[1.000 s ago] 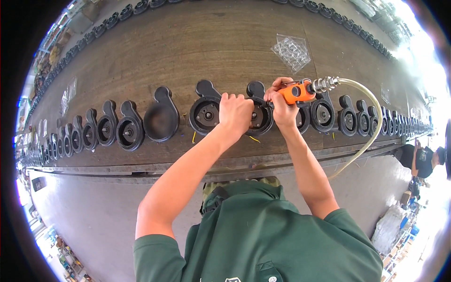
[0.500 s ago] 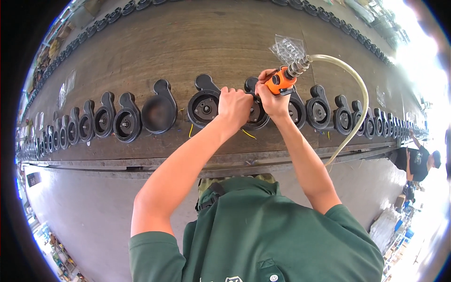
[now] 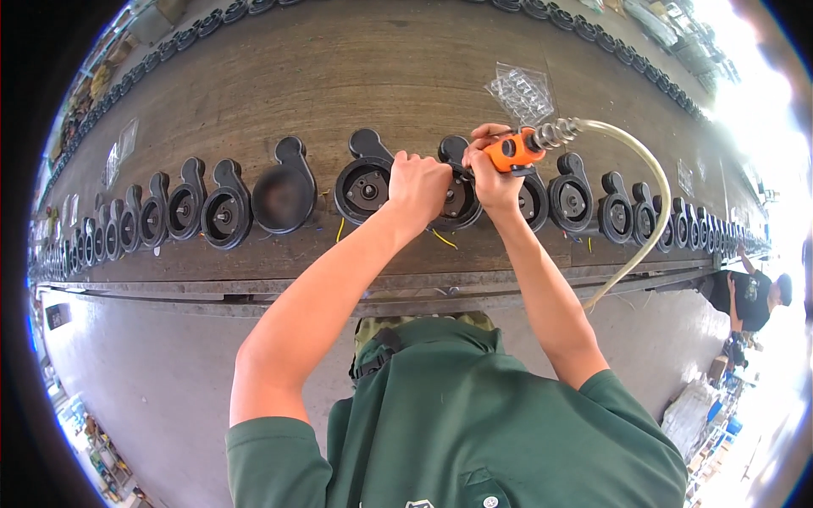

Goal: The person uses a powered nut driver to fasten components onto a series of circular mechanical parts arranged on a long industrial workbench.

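In my right hand (image 3: 494, 176) is an orange air tool (image 3: 518, 151). A metal coupling (image 3: 556, 133) joins it to a clear hose (image 3: 650, 161). The tool lies sideways, its working end toward my left hand over a round black housing (image 3: 460, 204). My left hand (image 3: 418, 188) rests against that housing's left side, knuckles up and fingers curled closed. What its fingertips hold, if anything, is hidden. Another black housing (image 3: 366, 193) with a metal shaft at its middle sits just left of that hand. Both hands partly cover the housing between them.
Long rows of similar black housings (image 3: 226, 206) line the wooden bench (image 3: 339, 76). Clear plastic bags of parts (image 3: 520, 91) lie beyond my hands. Yellow wires (image 3: 445, 240) stick out near the bench's metal edge (image 3: 195, 288). Another person (image 3: 749, 292) is at the far right.
The air tool has tilted and shifted slightly, its coupling end moving right and down. My right hand has turned a little with it. The left hand stays almost in place.
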